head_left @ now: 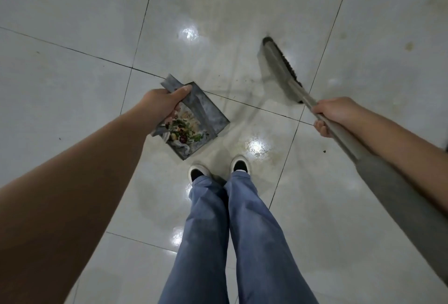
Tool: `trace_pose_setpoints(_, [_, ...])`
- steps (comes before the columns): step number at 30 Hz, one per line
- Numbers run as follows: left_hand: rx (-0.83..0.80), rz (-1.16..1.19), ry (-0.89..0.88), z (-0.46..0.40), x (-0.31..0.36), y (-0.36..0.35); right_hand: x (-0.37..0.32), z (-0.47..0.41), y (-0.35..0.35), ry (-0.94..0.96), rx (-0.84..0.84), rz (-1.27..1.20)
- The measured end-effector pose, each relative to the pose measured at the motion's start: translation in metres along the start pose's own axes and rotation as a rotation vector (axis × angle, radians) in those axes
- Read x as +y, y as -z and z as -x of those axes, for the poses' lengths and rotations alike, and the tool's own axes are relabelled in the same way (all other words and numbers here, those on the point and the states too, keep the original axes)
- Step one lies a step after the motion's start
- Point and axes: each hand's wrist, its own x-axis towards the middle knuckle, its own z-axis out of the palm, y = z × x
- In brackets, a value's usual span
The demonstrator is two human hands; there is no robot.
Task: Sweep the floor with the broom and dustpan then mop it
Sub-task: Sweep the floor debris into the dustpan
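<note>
My left hand [164, 104] grips the handle of a grey metal dustpan [208, 114], held just above the floor in front of my feet. Swept litter [184, 131] of green, red and white scraps fills the pan. My right hand [333, 114] grips the grey handle of the broom [281, 66]. The broom head with dark bristles points away from me, up and to the right of the pan, over the glossy white tile floor [72, 24].
My two legs in blue trousers and dark shoes with white toes [240, 164] stand just below the dustpan. Small dark specks [323, 151] lie on the tiles at right. Yellowish stains [409, 45] mark the far right tiles. Dark grout lines cross the floor.
</note>
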Motion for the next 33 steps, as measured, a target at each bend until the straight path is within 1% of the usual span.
trace_pose_setpoints(4, [0.021, 0.036, 0.016, -0.001, -0.009, 0.001, 0.032, 0.017, -0.035, -0.012, -0.143, 0.022])
trace_pose_setpoints(6, [0.033, 0.098, 0.039, 0.002, -0.016, -0.001, 0.040, 0.031, -0.057, -0.026, -0.221, 0.044])
trace_pose_setpoints(9, [0.040, 0.237, 0.075, 0.007, -0.028, -0.003, 0.038, 0.051, -0.086, -0.061, -0.330, 0.145])
trace_pose_setpoints(11, [0.059, 0.289, 0.078, 0.010, -0.037, -0.003, 0.025, 0.062, -0.094, -0.090, -0.367, 0.166])
trace_pose_setpoints(13, [0.069, 0.298, 0.081, 0.014, -0.048, 0.000, 0.008, 0.071, -0.084, -0.137, -0.368, 0.167])
trace_pose_setpoints(16, [0.038, 0.248, 0.089, 0.020, -0.064, 0.004, -0.016, 0.082, -0.042, -0.189, -0.353, 0.170])
trace_pose_setpoints(19, [0.020, 0.169, 0.098, 0.026, -0.075, 0.005, -0.031, 0.097, -0.009, -0.169, -0.302, 0.170])
trace_pose_setpoints(21, [0.010, 0.154, 0.093, 0.028, -0.076, 0.005, -0.039, 0.099, 0.000, -0.137, -0.265, 0.193])
trace_pose_setpoints(24, [-0.003, 0.123, 0.090, 0.027, -0.072, 0.004, -0.050, 0.088, -0.009, -0.086, -0.189, 0.218])
trace_pose_setpoints(27, [-0.014, 0.066, 0.100, 0.024, -0.073, 0.000, -0.051, 0.069, -0.034, -0.008, -0.123, 0.282])
trace_pose_setpoints(29, [0.008, 0.088, 0.114, 0.017, -0.075, 0.000, -0.043, 0.055, -0.052, 0.027, -0.104, 0.308])
trace_pose_setpoints(31, [0.029, 0.154, 0.140, 0.012, -0.080, 0.005, -0.029, 0.045, -0.072, 0.012, -0.127, 0.358])
trace_pose_setpoints(33, [0.040, 0.218, 0.141, 0.014, -0.086, 0.008, -0.014, 0.051, -0.094, -0.040, -0.210, 0.397])
